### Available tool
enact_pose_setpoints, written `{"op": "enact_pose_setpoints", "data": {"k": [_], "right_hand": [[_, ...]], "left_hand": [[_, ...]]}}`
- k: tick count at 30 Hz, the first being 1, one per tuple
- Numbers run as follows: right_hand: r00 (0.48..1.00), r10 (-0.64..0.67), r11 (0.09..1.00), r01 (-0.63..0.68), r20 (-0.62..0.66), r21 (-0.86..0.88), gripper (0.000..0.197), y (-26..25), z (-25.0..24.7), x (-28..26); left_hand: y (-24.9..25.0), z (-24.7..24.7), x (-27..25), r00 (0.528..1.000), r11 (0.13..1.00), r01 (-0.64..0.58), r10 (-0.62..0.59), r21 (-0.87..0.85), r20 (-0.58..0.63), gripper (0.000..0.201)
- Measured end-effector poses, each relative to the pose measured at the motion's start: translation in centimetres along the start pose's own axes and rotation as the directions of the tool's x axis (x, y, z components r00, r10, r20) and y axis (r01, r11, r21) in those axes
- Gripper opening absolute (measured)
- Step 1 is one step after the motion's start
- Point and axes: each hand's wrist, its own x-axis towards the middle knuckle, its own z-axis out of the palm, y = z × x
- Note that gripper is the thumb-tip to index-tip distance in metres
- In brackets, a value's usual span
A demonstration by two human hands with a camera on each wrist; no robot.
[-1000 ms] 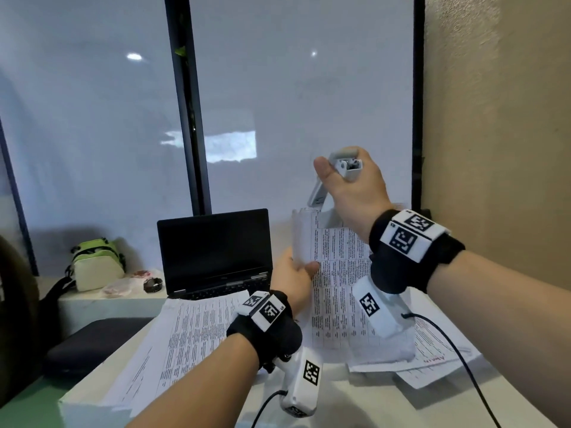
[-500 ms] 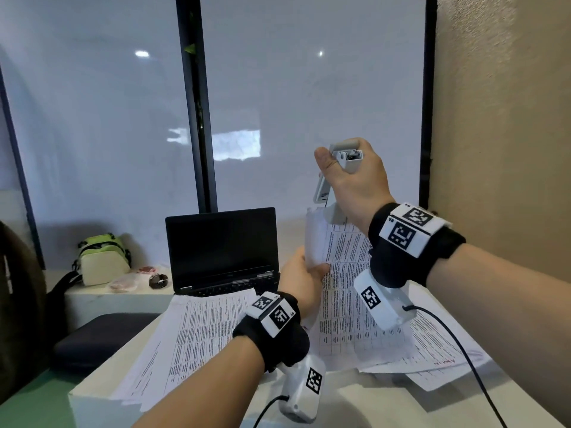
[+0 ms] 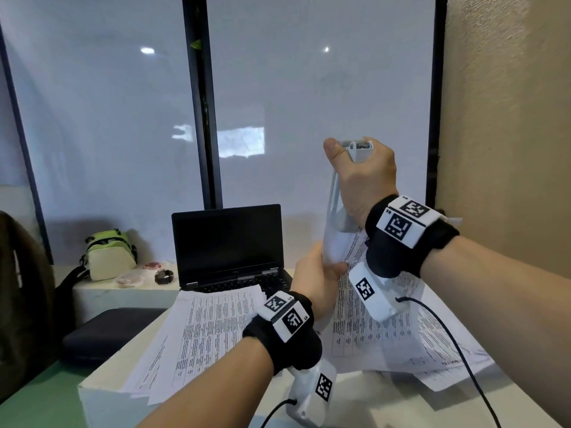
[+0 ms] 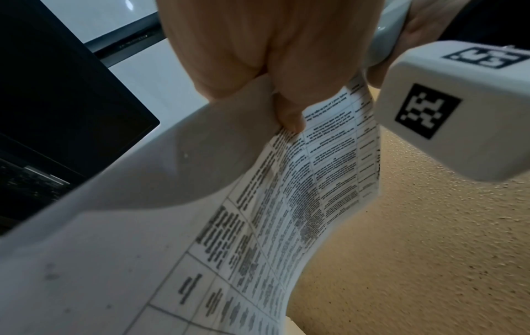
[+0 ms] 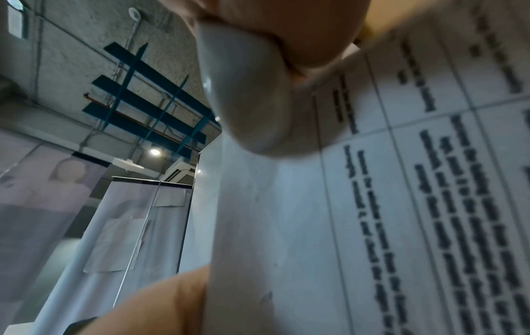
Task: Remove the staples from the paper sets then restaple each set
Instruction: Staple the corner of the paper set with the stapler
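Both hands grip: right (image 3: pixel 364 177) stapler (image 5: pixel 246 95), left (image 3: pixel 318 273) pinches paper set (image 4: pixel 286 204); laptop (image 3: pixel 228 242) head-view.

White stapler (image 3: pixel 338 193) upright, nose on top corner of lifted printed paper set (image 3: pixel 364 307), probably clamped; loose sheets (image 3: pixel 204 332) flat on desk.

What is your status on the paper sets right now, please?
Left hand pinches raised paper set. Right hand grips stapler, nose down on set's top corner. Nothing in the way.
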Motion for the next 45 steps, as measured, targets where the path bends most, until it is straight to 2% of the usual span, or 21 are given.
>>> {"op": "enact_pose_setpoints", "data": {"k": [5,9,12,14,15,17,19,22,25,27,29,31,33,34,38,42,43,45], "right_hand": [[0.998,0.045,0.999,-0.044,-0.044,0.011,0.020,0.8,0.3,0.6],[0.988,0.123,0.991,-0.117,-0.089,0.063,0.020,1.2,-0.1,1.2],[0.986,0.152,0.988,-0.149,-0.065,0.045,0.021,2.4,-1.1,1.2],[0.981,0.195,0.981,-0.195,-0.012,-0.006,0.023,3.8,-2.0,0.6],[0.973,0.229,0.973,-0.228,0.020,-0.043,0.024,4.7,-2.5,0.2],[0.944,0.320,0.943,-0.308,0.081,-0.125,0.028,7.0,-3.5,-0.6],[0.896,0.424,0.896,-0.392,0.135,-0.210,0.049,9.3,-4.4,-1.3],[0.821,0.522,0.836,-0.441,0.229,-0.327,0.081,11.5,-5.7,-2.3],[0.762,0.589,0.772,-0.432,0.270,-0.467,0.117,13.9,-7.5,-2.8],[0.739,0.620,0.734,-0.425,0.264,-0.530,0.110,14.4,-8.8,-3.1],[0.734,0.637,0.704,-0.431,0.233,-0.565,0.090,15.2,-10.3,-3.3],[0.722,0.664,0.660,-0.445,0.193,-0.605,0.083,16.5,-12.0,-3.3],[0.722,0.672,0.635,-0.448,0.165,-0.629,0.080,17.6,-13.8,-3.3],[0.720,0.678,0.623,-0.453,0.150,-0.638,0.078,18.1,-14.6,-3.3],[0.706,0.700,0.599,-0.501,0.106,-0.625,0.071,19.5,-17.6,-3.4],[0.708,0.702,0.599,-0.526,0.080,-0.603,0.037,19.7,-20.4,-3.1],[0.693,0.717,0.585,-0.539,0.076,-0.606,0.036,19.7,-21.0,-3.0],[0.676,0.735,0.550,-0.553,0.048,-0.626,0.041,19.9,-22.2,-2.8]], "left_hand": [[-0.6,-0.2,-0.1,1.000,0.999,-0.014,0.014,-0.029,-0.023,0.015],[-2.7,-2.3,1.3,0.980,0.979,0.155,-0.169,-0.134,-0.101,0.021],[-6.1,-6.3,2.6,0.949,0.967,0.249,-0.255,-0.054,-0.187,0.030],[-8.6,-9.6,3.4,0.919,0.932,0.347,-0.316,0.105,-0.235,0.031],[-9.8,-11.3,3.9,0.904,0.887,0.405,-0.350,0.224,-0.247,0.030],[-11.3,-14.2,4.5,0.860,0.732,0.511,-0.434,0.450,-0.269,0.031],[-11.9,-16.3,4.5,0.821,0.582,0.559,-0.488,0.591,-0.296,0.046],[-11.7,-17.2,3.8,0.783,0.425,0.581,-0.524,0.694,-0.334,0.065],[-11.3,-15.9,3.7,0.798,0.351,0.563,-0.466,0.748,-0.382,0.080],[-10.5,-14.1,4.1,0.849,0.314,0.486,-0.393,0.815,-0.354,0.071],[-9.7,-11.6,4.8,0.885,0.374,0.392,-0.402,0.840,-0.234,0.053],[-9.2,-8.0,5.4,0.891,0.512,0.330,-0.447,0.793,-0.082,0.036],[-9.1,-3.7,5.5,0.856,0.644,0.346,-0.515,0.682,0.052,0.026],[-9.0,-1.6,5.5,0.830,0.683,0.377,-0.549,0.626,0.098,0.026],[-9.8,4.7,5.4,0.753,0.702,0.472,-0.636,0.533,0.171,0.032],[-9.0,8.0,5.0,0.672,0.689,0.614,-0.712,0.387,0.202,0.021],[-8.9,8.5,4.9,0.660,0.682,0.620,-0.721,0.388,0.212,0.019],[-9.2,9.2,5.2,0.666,0.687,0.572,-0.708,0.448,0.236,0.017]]}}
